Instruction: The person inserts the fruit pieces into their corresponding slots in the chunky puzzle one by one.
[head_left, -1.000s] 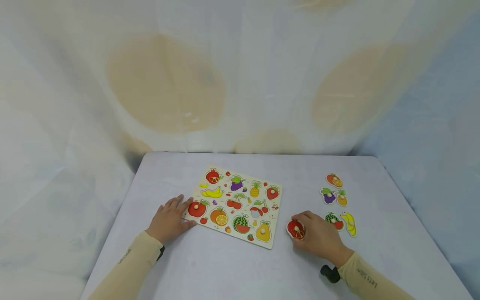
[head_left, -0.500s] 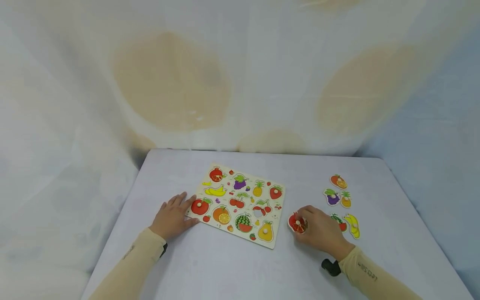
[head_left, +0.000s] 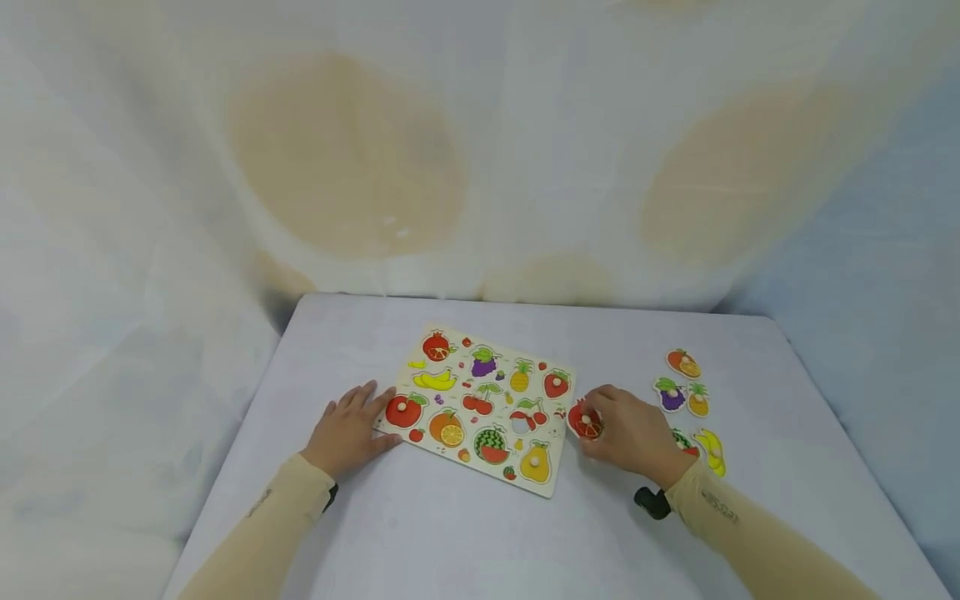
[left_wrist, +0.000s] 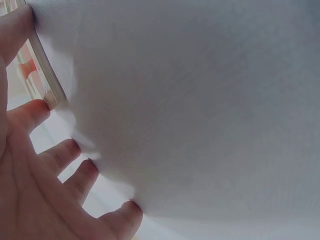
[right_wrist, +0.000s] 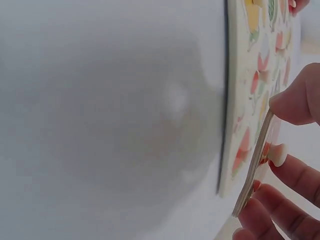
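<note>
My right hand [head_left: 633, 435] holds a pomegranate puzzle piece [head_left: 584, 421] just beside the right edge of the fruit puzzle board [right_wrist: 234, 75]. In the right wrist view the piece is tilted on edge, thumb at one end and fingers at the other, its white knob [right_wrist: 278, 154] by a fingertip. My left hand [head_left: 349, 429] rests with spread fingers at the board's near left corner; the left wrist view shows the thumb and index finger [left_wrist: 32, 114] against its side. Knobbed apple [head_left: 403, 411], strawberry [head_left: 556, 384] and pear [head_left: 535, 462] pieces sit in the board.
Right of the board lie loose orange [head_left: 683, 363], grape [head_left: 670, 395], pineapple [head_left: 698, 400] and banana [head_left: 711, 452] pieces. A watermelon piece [head_left: 686, 443] is partly hidden behind my right hand. A white cloth covers the table [head_left: 450, 542]; a draped curtain [head_left: 547, 167] stands behind it.
My right hand has moved left and away from me with the pomegranate piece, up to the board's right edge. The left hand stays at the corner. The head view has shifted slightly.
</note>
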